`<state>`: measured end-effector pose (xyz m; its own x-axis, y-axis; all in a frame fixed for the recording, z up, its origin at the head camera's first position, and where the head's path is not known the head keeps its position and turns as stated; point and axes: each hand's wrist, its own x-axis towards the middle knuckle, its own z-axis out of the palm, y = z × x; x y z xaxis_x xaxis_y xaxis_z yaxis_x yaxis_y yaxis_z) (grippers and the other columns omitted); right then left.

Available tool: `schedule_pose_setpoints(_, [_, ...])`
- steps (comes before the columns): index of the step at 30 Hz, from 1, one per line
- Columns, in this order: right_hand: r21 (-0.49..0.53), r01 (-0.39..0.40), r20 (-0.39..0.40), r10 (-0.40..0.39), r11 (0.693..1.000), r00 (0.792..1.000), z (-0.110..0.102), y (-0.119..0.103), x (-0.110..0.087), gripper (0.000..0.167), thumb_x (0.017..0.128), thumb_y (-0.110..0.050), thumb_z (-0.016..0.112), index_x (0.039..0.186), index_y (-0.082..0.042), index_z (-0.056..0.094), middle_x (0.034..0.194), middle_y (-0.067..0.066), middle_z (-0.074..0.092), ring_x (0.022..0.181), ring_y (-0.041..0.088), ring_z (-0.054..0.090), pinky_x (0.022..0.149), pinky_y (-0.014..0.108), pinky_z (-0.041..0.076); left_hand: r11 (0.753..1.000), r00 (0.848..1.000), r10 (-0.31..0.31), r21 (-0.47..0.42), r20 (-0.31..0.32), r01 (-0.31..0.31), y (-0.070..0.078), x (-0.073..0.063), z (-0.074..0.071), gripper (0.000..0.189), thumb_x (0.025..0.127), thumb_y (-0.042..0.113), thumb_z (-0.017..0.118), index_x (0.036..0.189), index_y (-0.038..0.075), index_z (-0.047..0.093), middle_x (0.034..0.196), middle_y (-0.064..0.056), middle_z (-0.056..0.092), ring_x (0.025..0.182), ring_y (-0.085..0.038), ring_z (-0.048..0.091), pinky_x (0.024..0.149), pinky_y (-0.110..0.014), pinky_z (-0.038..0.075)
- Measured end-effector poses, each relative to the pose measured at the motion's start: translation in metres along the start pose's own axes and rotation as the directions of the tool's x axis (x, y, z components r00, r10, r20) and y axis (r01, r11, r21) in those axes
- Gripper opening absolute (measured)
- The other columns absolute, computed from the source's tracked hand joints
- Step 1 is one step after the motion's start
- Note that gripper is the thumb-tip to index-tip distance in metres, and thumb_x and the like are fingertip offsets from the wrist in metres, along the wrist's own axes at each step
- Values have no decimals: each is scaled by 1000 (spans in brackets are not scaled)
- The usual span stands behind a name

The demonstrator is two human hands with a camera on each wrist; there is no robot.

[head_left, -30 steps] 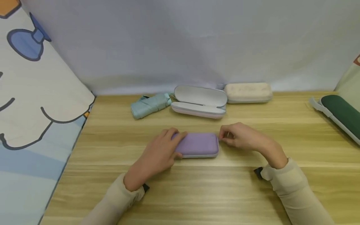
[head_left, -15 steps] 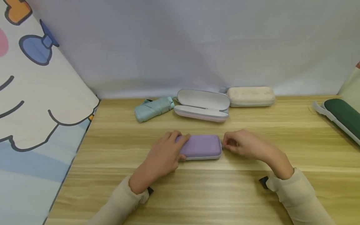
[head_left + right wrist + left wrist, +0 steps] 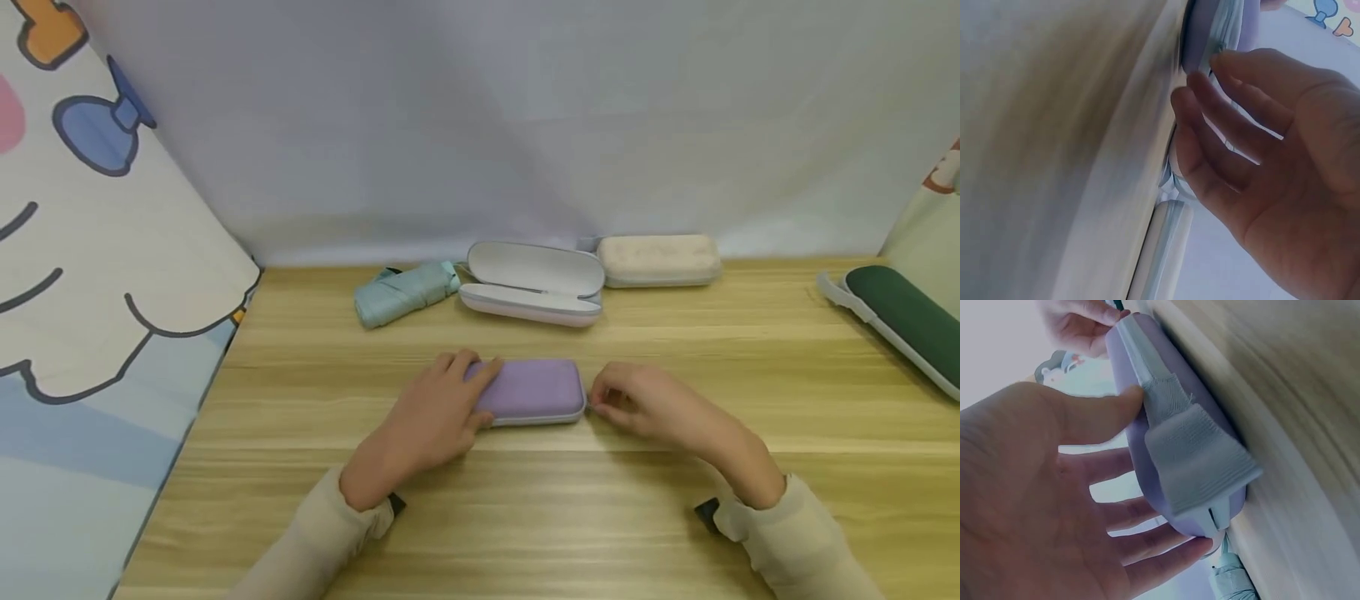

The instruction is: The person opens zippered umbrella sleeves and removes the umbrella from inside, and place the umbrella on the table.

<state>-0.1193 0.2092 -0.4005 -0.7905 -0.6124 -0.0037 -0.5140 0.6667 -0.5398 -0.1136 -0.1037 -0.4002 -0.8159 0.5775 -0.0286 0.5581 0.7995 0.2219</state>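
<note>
A purple zip-up hard case (image 3: 536,387) lies closed on the wooden table, with a pale grey zipper band along its side. My left hand (image 3: 423,421) grips its left end, thumb at the front side and fingers over the top and far side. In the left wrist view, a grey fabric strap (image 3: 1197,456) covers that end, beside the thumb. My right hand (image 3: 656,408) is at the case's right end, thumb and forefinger pinching the small zipper pull (image 3: 1221,47). The pull is mostly hidden by the fingertips.
Behind the purple case, a pink case (image 3: 528,307) stands unzipped with its grey lining showing. To its left lies a folded light teal umbrella (image 3: 407,293); to its right, a cream case (image 3: 660,259). A dark green case (image 3: 907,321) lies at the table's right side.
The right hand has shifted slightly toward the front of the case's right end, still pinching there. The left hand keeps its grip. The head view has tilted a little.
</note>
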Motion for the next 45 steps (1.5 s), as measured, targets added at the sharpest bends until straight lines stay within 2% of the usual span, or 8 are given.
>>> schedule_pose_setpoints(5, [-43, 17, -86, -20, 999, 996, 13, -6, -9, 15, 89, -3, 79, 91, -17, 72, 113, 4, 66, 104, 22, 65, 90, 42, 56, 999, 1000, 13, -44, 20, -13, -3, 1, -1, 63, 101, 36, 68, 157, 14, 49, 146, -15, 54, 132, -34, 55, 105, -51, 52])
schedule_pose_setpoints(10, [-25, -21, -160, 17, 999, 987, 24, -15, -17, 20, 85, -3, 81, 87, -21, 72, 134, 15, 59, 125, 38, 55, 104, 58, 47, 997, 999, 25, -71, 29, -23, -5, 2, 1, 63, 101, 36, 69, 157, 15, 49, 145, -14, 55, 131, -32, 55, 105, -50, 51])
schedule_pose_setpoints(18, [3, -8, -193, 8, 1000, 981, 31, -26, -16, 23, 84, -2, 82, 85, -23, 71, 150, 15, 53, 140, 42, 44, 109, 62, 46, 997, 999, 20, -71, 28, -18, -4, 4, 5, 64, 101, 35, 69, 158, 16, 48, 147, -13, 54, 133, -31, 54, 108, -49, 50])
schedule_pose_setpoints(22, [-14, -14, -207, 11, 1000, 978, 35, -31, -14, 19, 84, -5, 83, 84, -21, 72, 152, 14, 53, 142, 42, 43, 113, 64, 43, 998, 999, 29, -54, 15, -28, -3, 7, 5, 64, 101, 35, 70, 157, 15, 49, 146, -13, 55, 131, -32, 55, 108, -49, 50])
schedule_pose_setpoints(29, [-82, -16, -233, -4, 997, 973, 42, -41, -8, 15, 83, -6, 85, 85, -16, 74, 149, 14, 55, 140, 39, 45, 116, 58, 42, 999, 999, 43, -27, -9, -43, -4, 11, 5, 64, 98, 35, 74, 154, 15, 53, 141, -12, 57, 123, -32, 56, 105, -47, 50])
schedule_pose_setpoints(36, [-119, 28, -282, -61, 992, 957, 46, -46, -2, 16, 80, -6, 87, 85, -15, 75, 145, 15, 56, 138, 40, 46, 114, 58, 44, 998, 997, 61, -24, -37, -62, -4, 12, 6, 65, 96, 36, 76, 153, 15, 54, 139, -13, 58, 118, -32, 57, 103, -46, 50])
schedule_pose_setpoints(41, [-119, 21, -313, -57, 993, 948, 52, -52, 4, 16, 79, -7, 89, 82, -15, 76, 141, 14, 59, 136, 40, 48, 113, 58, 43, 994, 997, 80, -69, -21, -81, -6, 11, 3, 65, 97, 35, 75, 154, 12, 53, 140, -13, 57, 120, -33, 55, 103, -46, 50])
schedule_pose_setpoints(45, [-95, -33, -326, 0, 995, 945, 56, -59, 8, 15, 78, -9, 90, 81, -17, 77, 140, 14, 60, 136, 41, 48, 113, 62, 40, 982, 997, 79, -172, 4, -78, -10, 10, 0, 64, 97, 29, 75, 153, 9, 53, 143, -13, 58, 125, -33, 54, 107, -46, 49])
